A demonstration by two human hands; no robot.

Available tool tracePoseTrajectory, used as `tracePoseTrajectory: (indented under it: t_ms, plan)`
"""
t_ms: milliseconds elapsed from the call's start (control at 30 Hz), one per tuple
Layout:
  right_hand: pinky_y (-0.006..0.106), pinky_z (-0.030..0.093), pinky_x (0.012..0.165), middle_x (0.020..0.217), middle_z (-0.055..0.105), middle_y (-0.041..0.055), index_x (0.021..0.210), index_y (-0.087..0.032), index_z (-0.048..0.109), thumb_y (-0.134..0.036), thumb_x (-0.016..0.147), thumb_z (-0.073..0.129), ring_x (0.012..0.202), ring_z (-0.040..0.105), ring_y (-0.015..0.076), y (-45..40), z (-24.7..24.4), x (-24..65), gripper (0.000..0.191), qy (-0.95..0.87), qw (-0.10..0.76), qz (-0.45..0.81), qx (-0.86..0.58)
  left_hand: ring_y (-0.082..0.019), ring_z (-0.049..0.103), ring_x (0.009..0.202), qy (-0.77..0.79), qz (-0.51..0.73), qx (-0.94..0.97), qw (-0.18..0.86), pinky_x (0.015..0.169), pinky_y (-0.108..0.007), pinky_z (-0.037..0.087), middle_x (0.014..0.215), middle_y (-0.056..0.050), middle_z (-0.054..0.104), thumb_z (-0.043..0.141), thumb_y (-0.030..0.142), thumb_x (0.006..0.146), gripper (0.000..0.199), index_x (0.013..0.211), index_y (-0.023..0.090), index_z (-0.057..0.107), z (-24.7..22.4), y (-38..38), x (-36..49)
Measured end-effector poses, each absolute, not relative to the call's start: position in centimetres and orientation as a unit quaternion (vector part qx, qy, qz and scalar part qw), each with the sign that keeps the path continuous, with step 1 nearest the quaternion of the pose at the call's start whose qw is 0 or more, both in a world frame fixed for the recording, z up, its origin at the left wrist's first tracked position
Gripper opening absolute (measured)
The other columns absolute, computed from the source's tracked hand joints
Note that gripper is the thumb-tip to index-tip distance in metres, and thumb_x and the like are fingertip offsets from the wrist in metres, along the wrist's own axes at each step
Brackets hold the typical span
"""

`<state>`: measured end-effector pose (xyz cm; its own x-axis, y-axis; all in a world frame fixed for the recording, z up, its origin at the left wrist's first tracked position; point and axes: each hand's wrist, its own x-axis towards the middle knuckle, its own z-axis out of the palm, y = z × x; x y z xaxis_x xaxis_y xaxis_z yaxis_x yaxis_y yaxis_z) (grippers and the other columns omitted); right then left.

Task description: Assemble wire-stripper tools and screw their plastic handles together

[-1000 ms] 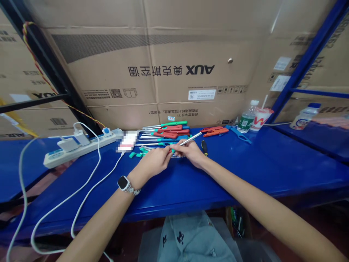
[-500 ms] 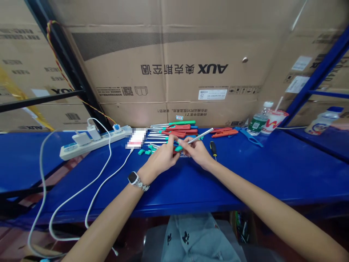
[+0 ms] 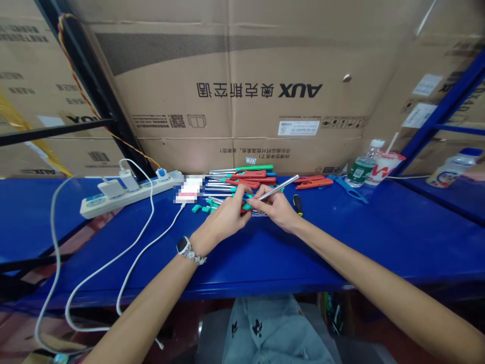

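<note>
Apparently you are midway through a run of parts: behind your hands, a row of long metal stems with handles, among them a green handle (image 3: 257, 167) and a red handle (image 3: 248, 174), lies along the back of the counter (image 3: 341, 237), and these look joined already. The piece you are handling seems unfinished. Its metal tube (image 3: 279, 186) slants up to the right over the counter, with a green end piece (image 3: 247, 207) at its lower end. Your right hand (image 3: 279, 208) pinches the tube near that end between the fingers. Your left hand (image 3: 226, 217) is curled close at the green piece, but what its fingers grip is hidden, so I cannot tell. Loose green caps (image 3: 196, 208), thin rods (image 3: 259, 214) beneath your hands, orange-red shells (image 3: 313, 183) and a blue shell (image 3: 352, 192) still lie apart, so more seems left. A screwdriver (image 3: 297, 204) rests just beyond your right wrist, touched by neither hand's fingers.

Compared with a second ago, the green piece shows more plainly between your hands, and your left index finger is bent higher. Against half a second ago, the tube's slant is nearly the same; your view has only tipped slightly.
</note>
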<state>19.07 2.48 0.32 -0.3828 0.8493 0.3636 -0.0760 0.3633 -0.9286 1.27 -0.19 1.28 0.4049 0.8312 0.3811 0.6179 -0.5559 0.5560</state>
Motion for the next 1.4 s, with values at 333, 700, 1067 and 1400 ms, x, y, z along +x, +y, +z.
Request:
tracePoseTrajectory:
  t_ms: [333,700,1067,1400]
  plan:
    - [0.027,0.046,0.059,0.066,0.057,-0.0046,0.074,-0.023,0.049,-0.056,0.073,0.083,0.062,0.053,0.0113,2.8,1.0,19.3,0.048,-0.71,0.453,0.482,-0.244,-0.012,0.053,0.059,0.389,0.362,0.797,0.287,0.054,-0.024,0.038,0.075,0.004,0.058,0.06,0.015,0.08,0.038,0.114,0.022,0.044,1.6,0.0,1.3]
    - [0.028,0.043,0.059,0.062,0.056,-0.0045,0.076,-0.023,0.054,-0.064,0.077,0.076,0.058,0.051,0.012,2.7,1.3,19.7,0.047,-0.685,0.506,0.435,-0.292,-0.013,0.049,0.057,0.388,0.36,0.823,0.206,0.056,-0.028,0.038,0.073,0.004,0.057,0.059,0.017,0.079,0.048,0.125,0.021,0.044,2.1,0.1,1.8]
    - [0.028,0.04,0.056,0.06,0.059,-0.0039,0.075,-0.022,0.062,-0.052,0.073,0.084,0.054,0.05,0.0113,2.3,0.9,19.8,0.038,-0.591,0.599,0.457,-0.288,-0.017,0.049,0.054,0.507,0.217,0.83,0.079,0.055,-0.03,0.03,0.064,-0.002,0.06,0.055,0.023,0.085,0.013,0.074,0.02,0.062,2.3,0.5,-1.9]
    - [0.031,0.043,0.056,0.06,0.057,-0.0033,0.072,-0.024,0.057,-0.061,0.077,0.078,0.055,0.049,0.0129,2.5,2.4,20.4,0.043,-0.67,0.541,0.426,-0.278,-0.012,0.038,0.049,0.471,0.305,0.798,0.218,0.048,-0.028,0.028,0.054,0.002,0.05,0.054,0.027,0.086,0.024,0.062,0.021,0.052,1.2,0.1,-0.2]
